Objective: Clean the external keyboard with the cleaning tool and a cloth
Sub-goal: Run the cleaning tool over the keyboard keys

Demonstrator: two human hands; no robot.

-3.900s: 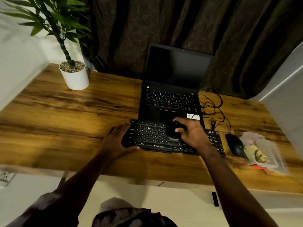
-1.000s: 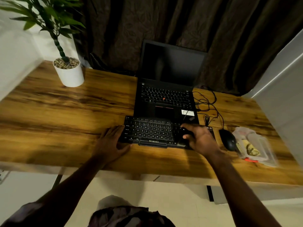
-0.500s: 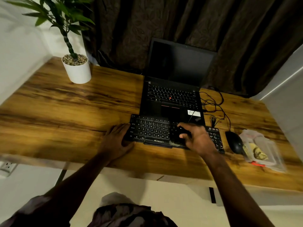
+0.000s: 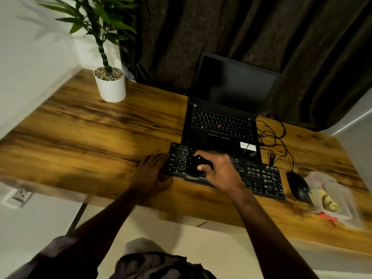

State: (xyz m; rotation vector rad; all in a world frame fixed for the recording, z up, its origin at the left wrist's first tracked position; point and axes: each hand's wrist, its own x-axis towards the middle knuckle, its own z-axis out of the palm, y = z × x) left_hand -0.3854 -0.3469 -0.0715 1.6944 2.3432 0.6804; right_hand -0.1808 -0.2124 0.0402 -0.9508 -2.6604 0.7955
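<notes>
While I monitor the head view, the keyboard (image 4: pixel 259 178) lies flat on the desk (image 4: pixel 90 137), with its far edge against the front edge of the open laptop (image 4: pixel 223 121).

Hand positions:
1. The left hand (image 4: pixel 153 174) lies flat on the desk at the keyboard's left end. Its fingers are straight and close together, and the fingertips touch that end.
2. The right hand (image 4: pixel 219 170) sits over the left half of the keys. Its fingers and thumb are curled round a dark tool (image 4: pixel 196 166), which sits on the keys near the keyboard's front edge.

I cannot tell the tool's shape, as it is dark against the black keys and partly hidden by the fingers. The number pad at the keyboard's right end is uncovered.

Surroundings:
- The laptop screen is dark, and 1 white sticker shows on the palm rest.
- A black mouse (image 4: pixel 298 185) lies just beside the keyboard's right end.
- A clear plastic pack (image 4: pixel 332 196) with yellowish contents lies just right of the mouse.
- Thin cables (image 4: pixel 271 137) loop on the desk right of the laptop, beyond the mouse.
- A white pot (image 4: pixel 110 87) with a green plant stands at the desk's far left corner, well apart from the keyboard.
- A dark curtain (image 4: pixel 241 27) hangs behind the desk.
- A wall outlet (image 4: pixel 20 196) shows below the desk's left edge.
</notes>
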